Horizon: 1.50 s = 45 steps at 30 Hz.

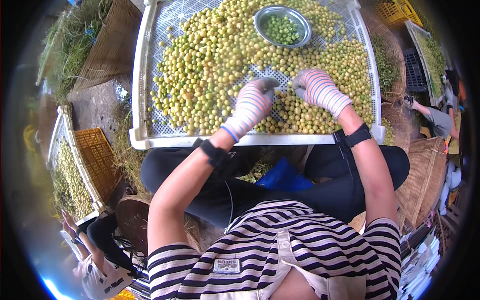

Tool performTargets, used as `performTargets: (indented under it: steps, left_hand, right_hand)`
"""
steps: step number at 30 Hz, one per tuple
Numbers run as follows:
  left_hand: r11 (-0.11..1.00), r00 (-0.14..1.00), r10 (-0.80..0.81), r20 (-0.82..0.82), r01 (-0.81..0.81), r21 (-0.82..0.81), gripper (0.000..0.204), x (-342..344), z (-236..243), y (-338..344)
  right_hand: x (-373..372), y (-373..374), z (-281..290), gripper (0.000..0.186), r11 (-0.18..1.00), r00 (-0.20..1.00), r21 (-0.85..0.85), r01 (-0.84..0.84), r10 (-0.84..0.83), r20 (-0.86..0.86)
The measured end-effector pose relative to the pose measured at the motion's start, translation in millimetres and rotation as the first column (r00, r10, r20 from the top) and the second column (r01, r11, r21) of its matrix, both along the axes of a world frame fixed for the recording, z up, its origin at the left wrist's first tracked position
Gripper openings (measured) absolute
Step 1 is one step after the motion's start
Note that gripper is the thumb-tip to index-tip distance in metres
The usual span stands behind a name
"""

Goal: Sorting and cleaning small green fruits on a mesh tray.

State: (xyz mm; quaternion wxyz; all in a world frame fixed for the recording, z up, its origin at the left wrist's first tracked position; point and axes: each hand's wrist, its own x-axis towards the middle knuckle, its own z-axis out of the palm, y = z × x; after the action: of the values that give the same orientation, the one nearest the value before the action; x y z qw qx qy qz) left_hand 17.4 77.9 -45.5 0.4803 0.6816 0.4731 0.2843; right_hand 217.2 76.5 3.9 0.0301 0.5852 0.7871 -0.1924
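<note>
A white perforated plastic tray (138, 95) on the head view's upper middle holds many small round yellow-green fruits (195, 65). A steel bowl (259, 24) with greener fruits stands among them at the back right. My left hand (255, 100), in a striped glove with grey fingers, is bent down at the tray's middle, beside a patch of bare mesh, fingers curled. My right hand (317, 90), gloved alike, lies just right of it among the fruits, fingers curled toward the mesh. What either hand holds, if anything, is hidden.
My crossed legs sit below the tray near a blue sheet (280, 172). Left are a second tray (94, 202), an orange crate (97, 155), baskets of plants (100, 45) and a person (100, 267). Right are baskets (420, 185), another tray (420, 47) and more people (435, 120).
</note>
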Motion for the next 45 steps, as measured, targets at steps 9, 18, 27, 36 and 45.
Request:
performTargets:
  steps: [9,18,27,36,45]
  left_hand:
    - [0.843,0.674,-0.207,-0.709,0.490,0.220,0.012,65.7,19.2,14.2]
    - [0.659,0.509,-0.176,-0.843,0.697,0.283,0.006,79.6,33.9,-0.5]
    - [0.782,0.496,-0.208,-0.843,0.602,0.161,0.010,74.5,31.2,4.1]
    - [0.712,0.870,0.254,0.423,0.128,-0.690,0.017,-26.4,53.8,37.4]
    - [0.553,0.587,0.632,0.505,0.115,-0.825,0.013,-58.2,65.4,32.7]
  right_hand:
    - [40.3,-36.0,14.5,0.015,0.972,0.973,-0.084,0.218,-0.223,-0.057]
    - [44.9,-41.3,1.5,0.012,0.959,0.961,0.147,0.244,-0.218,-0.169]
    - [43.0,-24.7,11.0,0.010,0.999,0.931,0.040,-0.029,0.013,0.364]
    - [-36.4,49.5,-38.0,0.021,0.845,0.977,0.502,-0.183,0.213,-0.002]
    - [24.6,19.5,-8.3,0.008,0.986,0.982,0.022,-0.164,0.161,0.101]
